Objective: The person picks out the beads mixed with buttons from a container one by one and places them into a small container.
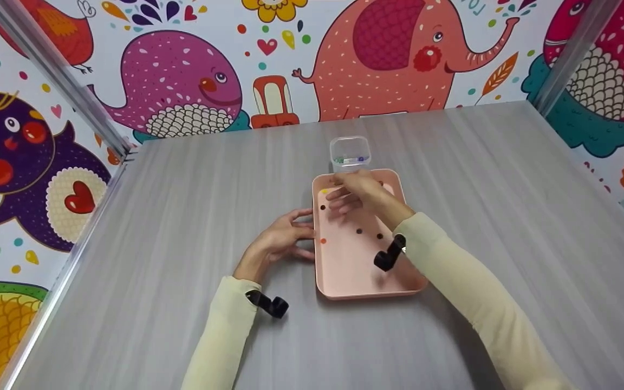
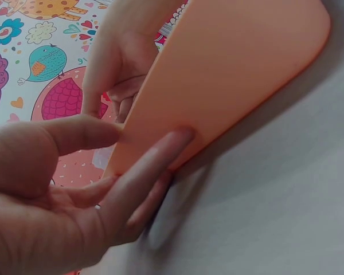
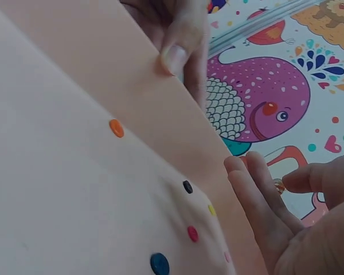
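A pink rectangular tray (image 1: 344, 276) lies on the table with several small round flat buttons in it. They include an orange button (image 3: 116, 128), a black button (image 3: 187, 187) and a blue button (image 3: 159, 264). At the tray's left side, my left hand (image 1: 285, 235) holds the wall, thumb at the rim and fingers along the outside. My right hand (image 1: 363, 189) is over the far part of the tray. In the right wrist view, its thumb and a finger pinch a small shiny amber-coloured round piece (image 3: 279, 185); the other fingers extend beside the tray rim.
Just beyond the tray's far edge stands a clear plastic box (image 1: 350, 146) with small green and blue pieces in it. The grey table (image 1: 209, 189) is bounded by printed panels (image 1: 290, 49) at the back and sides.
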